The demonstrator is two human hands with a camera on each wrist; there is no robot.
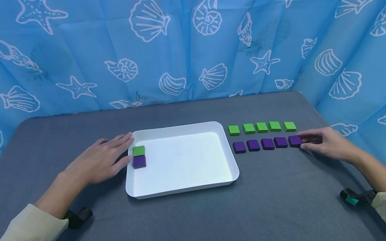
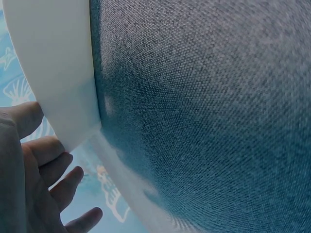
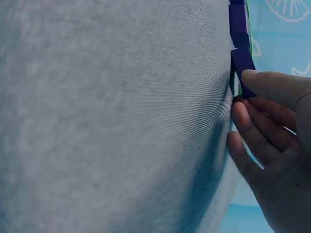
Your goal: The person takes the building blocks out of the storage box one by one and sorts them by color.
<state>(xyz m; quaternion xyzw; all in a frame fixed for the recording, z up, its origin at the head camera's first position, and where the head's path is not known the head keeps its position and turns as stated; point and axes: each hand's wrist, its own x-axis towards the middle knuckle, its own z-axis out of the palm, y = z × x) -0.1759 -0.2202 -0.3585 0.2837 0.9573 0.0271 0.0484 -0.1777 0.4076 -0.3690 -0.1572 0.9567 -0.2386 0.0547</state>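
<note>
In the head view, the white tray [image 1: 184,159] has a green block [image 1: 139,150] and a purple block [image 1: 139,161] set edge to edge near its left wall. My left hand [image 1: 103,159] lies at the tray's left rim, fingers extended and fingertips against it; the left wrist view shows the thumb and forefinger at the tray wall [image 2: 58,63]. On the right, my right hand [image 1: 325,143] pinches the purple block [image 1: 295,141] at the right end of a row. The right wrist view shows that purple block [image 3: 244,70] tilted slightly under the thumb.
Right of the tray, several green blocks [image 1: 262,127] form a back row, with several purple blocks [image 1: 267,144] in front. All stand on a grey cloth-covered table [image 1: 201,227]. A blue curtain [image 1: 182,47] with white shell prints hangs behind and along the right side.
</note>
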